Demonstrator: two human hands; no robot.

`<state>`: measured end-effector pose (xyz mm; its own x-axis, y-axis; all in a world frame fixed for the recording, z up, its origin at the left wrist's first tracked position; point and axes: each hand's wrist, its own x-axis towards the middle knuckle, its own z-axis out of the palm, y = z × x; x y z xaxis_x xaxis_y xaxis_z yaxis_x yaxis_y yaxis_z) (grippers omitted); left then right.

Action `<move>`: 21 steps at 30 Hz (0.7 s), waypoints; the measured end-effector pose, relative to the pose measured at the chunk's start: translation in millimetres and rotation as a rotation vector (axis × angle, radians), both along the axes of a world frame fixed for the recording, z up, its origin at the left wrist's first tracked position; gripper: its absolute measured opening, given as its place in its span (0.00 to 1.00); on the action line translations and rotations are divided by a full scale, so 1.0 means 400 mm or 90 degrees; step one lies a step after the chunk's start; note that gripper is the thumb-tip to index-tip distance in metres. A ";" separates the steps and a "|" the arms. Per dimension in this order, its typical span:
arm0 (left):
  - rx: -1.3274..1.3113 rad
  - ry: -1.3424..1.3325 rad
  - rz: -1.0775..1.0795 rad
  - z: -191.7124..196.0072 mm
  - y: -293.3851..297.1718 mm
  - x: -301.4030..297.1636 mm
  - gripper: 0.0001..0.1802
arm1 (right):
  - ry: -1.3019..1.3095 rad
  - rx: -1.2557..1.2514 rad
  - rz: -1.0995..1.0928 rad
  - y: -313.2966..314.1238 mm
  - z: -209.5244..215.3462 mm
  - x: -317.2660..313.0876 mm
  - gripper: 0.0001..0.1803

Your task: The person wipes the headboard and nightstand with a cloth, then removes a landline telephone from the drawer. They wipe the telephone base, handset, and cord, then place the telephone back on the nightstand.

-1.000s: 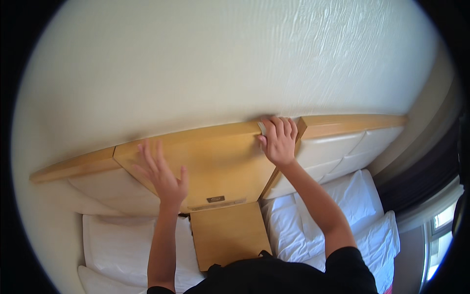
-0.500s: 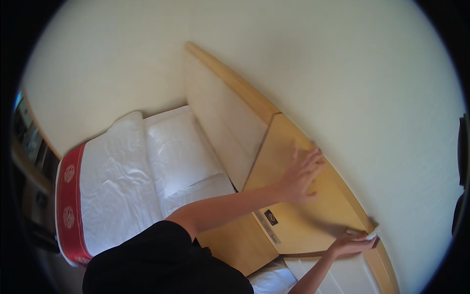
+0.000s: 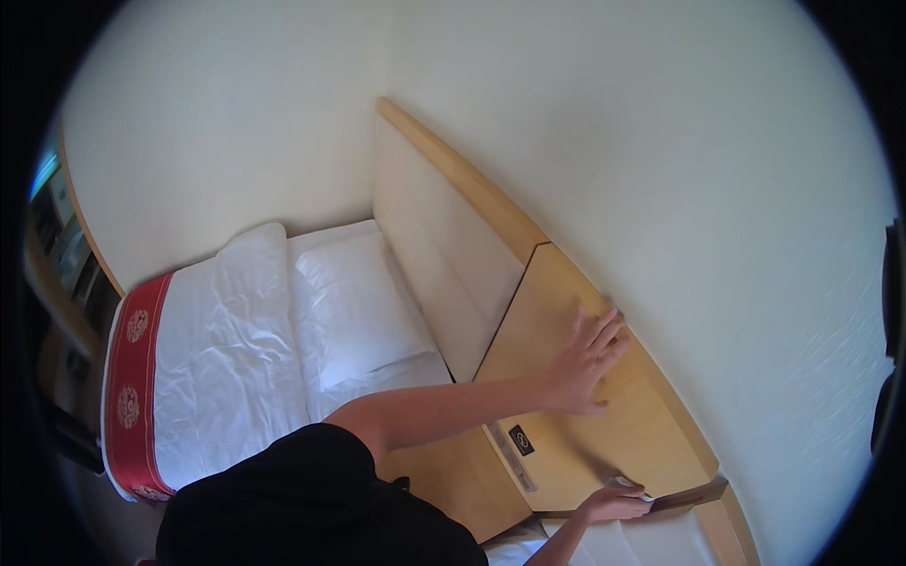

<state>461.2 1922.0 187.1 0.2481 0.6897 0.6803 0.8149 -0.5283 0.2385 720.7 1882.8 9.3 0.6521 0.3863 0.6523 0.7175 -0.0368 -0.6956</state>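
Observation:
A light wooden headboard panel [image 3: 651,415] runs along the wall. My left hand [image 3: 587,363] lies against its face, palm down with fingers spread, holding nothing. Lower right, at the panel's side edge [image 3: 684,500], my right hand [image 3: 613,505] is closed around a small white cloth [image 3: 623,482]. Only bits of that cloth show between and beside the fingers; the rest is hidden. A black label [image 3: 521,440] and a narrow grey strip with sockets or switches [image 3: 515,462] sit on the panel's lower part, below my left forearm.
To the left stands a bed with a white duvet [image 3: 222,358], a white pillow [image 3: 359,307] and a red patterned bed runner [image 3: 132,396]. A pale padded headboard [image 3: 444,255] rises behind it. A wooden bedside surface [image 3: 458,481] lies below my arm, with a second bed's pale headboard [image 3: 661,540] beyond.
My right hand has slid from the panel's top outer corner down along its side edge, toward the lower left. My left hand stays spread on the panel. The view has shifted slightly.

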 end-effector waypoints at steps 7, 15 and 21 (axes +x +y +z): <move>-0.026 0.030 -0.022 0.021 0.014 0.005 0.62 | 0.104 -0.002 0.069 -0.014 -0.155 0.037 0.27; -0.047 0.126 0.061 0.050 0.017 0.019 0.60 | 0.122 -0.193 0.152 -0.040 -0.242 0.062 0.19; -0.048 0.137 0.015 0.041 -0.009 -0.003 0.58 | 0.263 -0.414 0.193 -0.139 -0.337 0.103 0.19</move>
<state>460.1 1918.3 203.6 0.3652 0.7439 0.5597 0.8630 -0.4960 0.0962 762.1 1827.1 -125.5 0.5977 0.8011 -0.0319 0.4516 -0.3693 -0.8122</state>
